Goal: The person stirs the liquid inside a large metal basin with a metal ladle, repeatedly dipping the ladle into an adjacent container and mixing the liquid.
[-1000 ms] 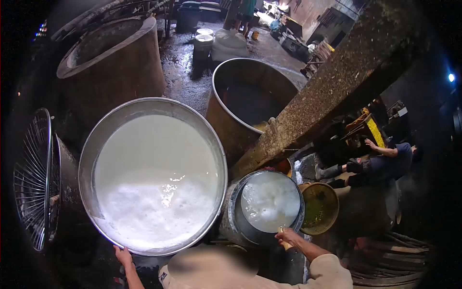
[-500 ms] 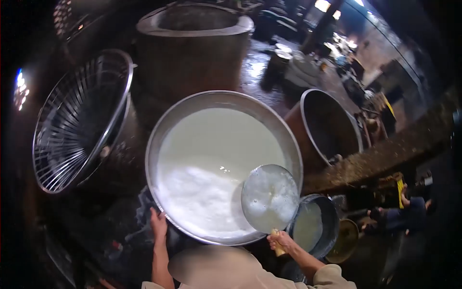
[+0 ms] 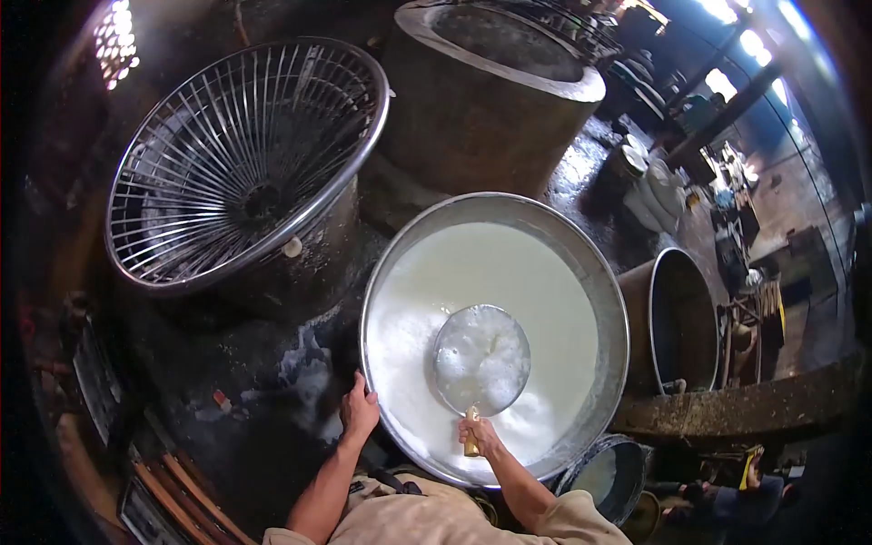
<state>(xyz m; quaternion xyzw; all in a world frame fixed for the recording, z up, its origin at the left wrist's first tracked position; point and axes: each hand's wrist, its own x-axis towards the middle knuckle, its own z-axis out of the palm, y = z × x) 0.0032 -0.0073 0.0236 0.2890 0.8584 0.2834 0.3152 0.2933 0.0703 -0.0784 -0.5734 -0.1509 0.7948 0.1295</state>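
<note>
A wide metal vat [image 3: 610, 400] of milky white liquid stands in front of me, with thick foam over its left and near side. My right hand [image 3: 481, 436] is wrapped round the short yellowish handle of a round, shallow scoop [image 3: 481, 359]. White froth covers the scoop's face, and it sits over the foamy middle of the vat; whether it touches the liquid I cannot tell. My left hand [image 3: 360, 411] is closed on the vat's rim at the near left, its thumb up at the edge and its other fingers partly hidden.
A large slatted metal basket [image 3: 363, 154] leans on a drum at the left. Behind the vat is a thick-rimmed round tub [image 3: 581, 89]. At right stand an open metal drum [image 3: 652, 318] and a dark bucket [image 3: 627, 472] holding pale liquid. Another person [image 3: 745, 495] is at the far right.
The scoop in my right hand has moved left, from the vat's right side by the bucket to over the foam. My view has shifted. My left hand stays at the rim.
</note>
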